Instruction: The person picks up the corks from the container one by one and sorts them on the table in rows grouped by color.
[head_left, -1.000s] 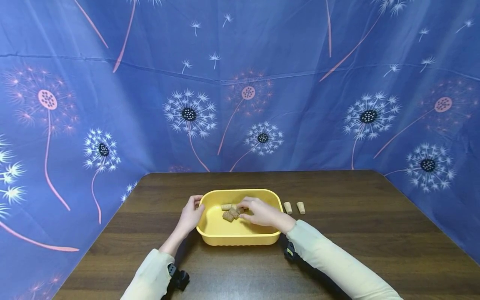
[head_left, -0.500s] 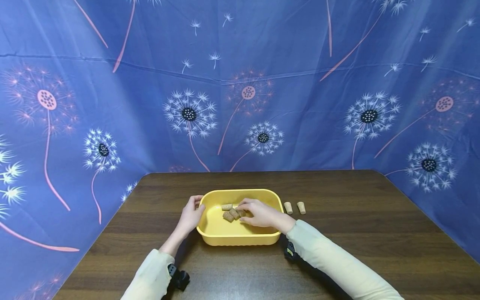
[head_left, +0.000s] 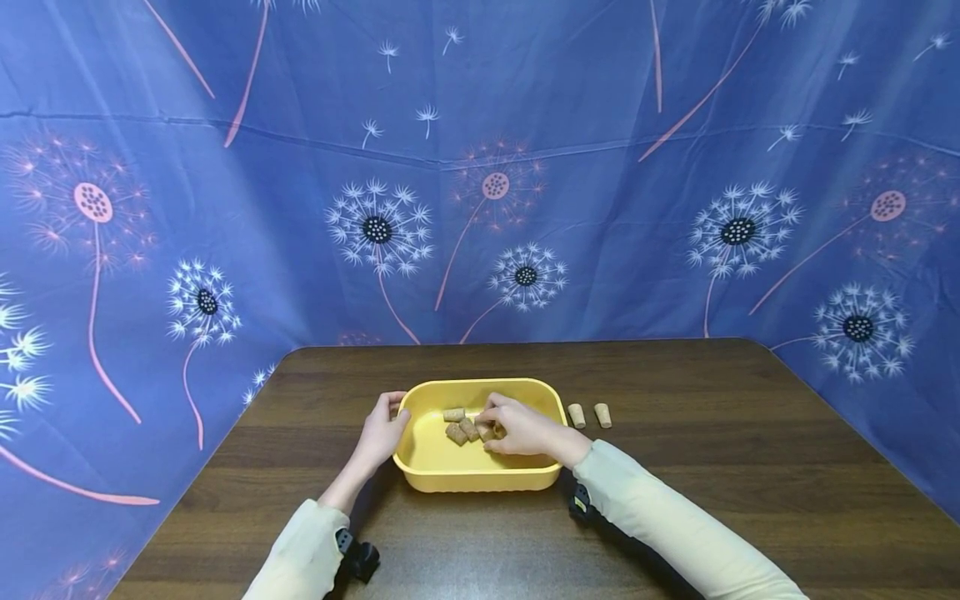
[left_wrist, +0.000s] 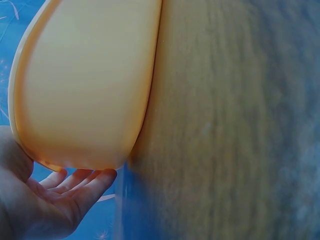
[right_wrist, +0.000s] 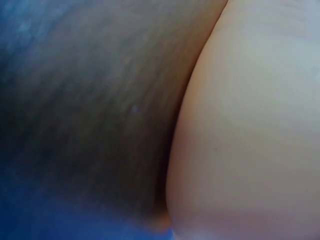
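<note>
The right hand (head_left: 521,427) is inside the yellow tray (head_left: 480,481), its fingers and thumb curved towards each other around small brown pieces at the pile's right end; whether they pinch one I cannot tell, since the hand hides part of them and the right wrist view shows mostly a pale blurred surface. Just left of the fingertips, two brown pieces (head_left: 462,431) lie side by side on the tray's floor. A paler cork (head_left: 453,414) lies on its side just beyond them, near the tray's far wall. The left hand (head_left: 381,433) holds the tray's left end, thumb over the rim and fingers against the outside; the left wrist view shows those fingers side by side, touching the end wall. The tray sits upright on the dark wooden table (head_left: 675,467), its long sides running left to right. Just outside its right end are two tapered corks (head_left: 588,416), near each other but apart. Both forearms wear pale sleeves (head_left: 678,525), and a black device (head_left: 365,561) is strapped at each wrist. Past the table's far edge hangs a blue cloth (head_left: 615,283) printed with white and pink dandelions.
</note>
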